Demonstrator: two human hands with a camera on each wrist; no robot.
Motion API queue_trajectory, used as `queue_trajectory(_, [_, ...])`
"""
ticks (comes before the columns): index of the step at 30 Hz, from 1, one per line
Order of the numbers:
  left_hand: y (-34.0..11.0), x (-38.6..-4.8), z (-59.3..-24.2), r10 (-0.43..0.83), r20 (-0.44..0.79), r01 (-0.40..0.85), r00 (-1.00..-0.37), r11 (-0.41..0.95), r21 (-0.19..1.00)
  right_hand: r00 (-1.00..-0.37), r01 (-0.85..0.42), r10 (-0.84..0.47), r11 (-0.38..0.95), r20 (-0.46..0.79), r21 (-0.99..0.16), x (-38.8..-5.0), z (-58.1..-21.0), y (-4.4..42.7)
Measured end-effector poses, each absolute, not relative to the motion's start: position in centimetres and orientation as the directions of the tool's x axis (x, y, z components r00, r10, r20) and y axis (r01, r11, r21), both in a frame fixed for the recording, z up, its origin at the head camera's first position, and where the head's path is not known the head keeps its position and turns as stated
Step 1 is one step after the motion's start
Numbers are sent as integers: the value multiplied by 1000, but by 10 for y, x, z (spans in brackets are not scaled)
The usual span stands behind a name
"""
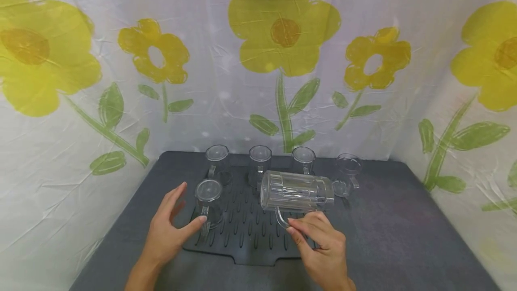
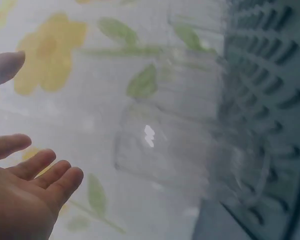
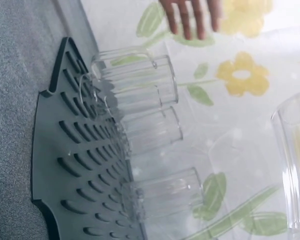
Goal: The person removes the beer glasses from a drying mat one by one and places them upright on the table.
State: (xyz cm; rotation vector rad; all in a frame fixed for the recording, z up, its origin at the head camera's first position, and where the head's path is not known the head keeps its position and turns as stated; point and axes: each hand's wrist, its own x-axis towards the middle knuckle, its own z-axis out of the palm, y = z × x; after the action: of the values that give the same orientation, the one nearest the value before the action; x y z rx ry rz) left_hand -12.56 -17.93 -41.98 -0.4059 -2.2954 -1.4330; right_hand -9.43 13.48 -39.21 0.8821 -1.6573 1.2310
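You are working in a screened-off tabletop spot that is looking faintly like a kitchen. Behind the dark table (image 1: 396,228) and along both its sides, white fabric (image 1: 226,102) printed with yellow flowers (image 1: 284,35) is hanging. A ribbed drying mat (image 1: 254,255) and clear glass mugs (image 1: 212,201) are giving the kitchen hint; the fabric is hiding whatever room is surrounding you.
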Motion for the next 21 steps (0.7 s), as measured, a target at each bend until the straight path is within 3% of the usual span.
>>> queue_trajectory(8, [-151,-131,-398,147,590,607,-794,249,755,-315,-923,-58,251,947,-292,-93,-389,133])
queue_trajectory(15, [-122,-137,-388,219,568,604,-794,174,778,-277,-929,-69,273,958,-249,-91,-385,129])
queue_trajectory(21, [-99,-145,-387,279,526,572,-804,119,812,-281,-926,-91,286,955,-245,-90,-388,128])
